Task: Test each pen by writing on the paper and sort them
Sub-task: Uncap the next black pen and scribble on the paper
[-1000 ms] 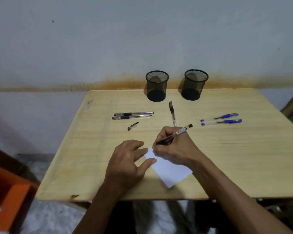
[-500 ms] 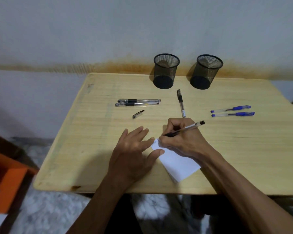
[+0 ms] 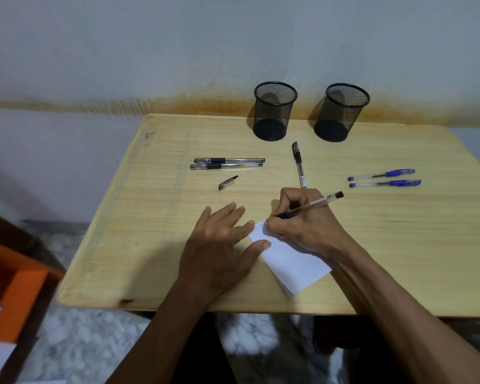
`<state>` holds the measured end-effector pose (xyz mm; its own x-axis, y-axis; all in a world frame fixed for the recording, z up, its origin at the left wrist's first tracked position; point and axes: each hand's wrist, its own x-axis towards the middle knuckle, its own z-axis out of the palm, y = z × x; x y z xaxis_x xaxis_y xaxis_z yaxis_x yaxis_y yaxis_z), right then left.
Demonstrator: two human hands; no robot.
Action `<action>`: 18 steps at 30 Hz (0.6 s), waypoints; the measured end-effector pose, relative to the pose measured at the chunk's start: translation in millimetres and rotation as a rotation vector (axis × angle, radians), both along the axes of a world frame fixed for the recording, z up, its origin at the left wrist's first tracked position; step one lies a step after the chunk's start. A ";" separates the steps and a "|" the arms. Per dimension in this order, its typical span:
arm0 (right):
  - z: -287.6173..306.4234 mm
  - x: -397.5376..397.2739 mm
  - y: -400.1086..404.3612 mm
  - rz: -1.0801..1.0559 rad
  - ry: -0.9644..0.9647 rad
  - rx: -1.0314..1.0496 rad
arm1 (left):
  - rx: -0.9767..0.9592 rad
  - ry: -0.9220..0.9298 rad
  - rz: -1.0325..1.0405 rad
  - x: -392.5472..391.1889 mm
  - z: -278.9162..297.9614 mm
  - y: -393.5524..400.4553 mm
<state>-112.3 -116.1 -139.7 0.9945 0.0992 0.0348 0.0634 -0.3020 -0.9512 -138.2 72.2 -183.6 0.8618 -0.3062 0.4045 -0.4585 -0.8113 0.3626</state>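
Pale wood table [image 3: 399, 259], grain running left to right, pushed against a grey wall [image 3: 178, 45] with a rusty stain band along the table's far edge. Orange furniture [image 3: 17, 295] at lower left, beside the table; marbled floor below.

Two black mesh cups at the far edge, both upright and apparently empty: left cup [image 3: 274, 111], right cup [image 3: 341, 112], near each other but apart.

White paper [image 3: 294, 261], a small folded stack, lies angled near the front edge.

Left hand [image 3: 219, 245] flat on the table, fingers spread, thumb and fingertips resting on the paper's left edge; nothing gripped.

Right hand [image 3: 302, 220] closed in a writing grip around a clear-barrelled black pen [image 3: 312, 206], heel of the hand on the paper. Tip meets the paper's upper corner, where faint marks show; too small to read. The pen's back end points up and right.

Loose pens on the table:
- two capped black pens [image 3: 227, 163] side by side, left of centre, lying left to right
- one black pen [image 3: 299, 164] lying near to far, in front of the cups, its near end just beside the right hand's knuckles
- two blue pens [image 3: 383, 178] side by side on the right, well apart from the black ones

One loose pen cap [image 3: 227, 183] lies below the black pair.
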 end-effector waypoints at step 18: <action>-1.3 -0.5 -2.1 -0.009 -0.005 0.026 | -0.004 0.021 0.011 -1.8 3.2 -1.0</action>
<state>-112.9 -118.2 -140.9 0.9951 0.0895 0.0419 0.0653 -0.2776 -0.9585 -139.9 71.1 -180.4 0.8735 -0.2950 0.3872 -0.4415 -0.8150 0.3753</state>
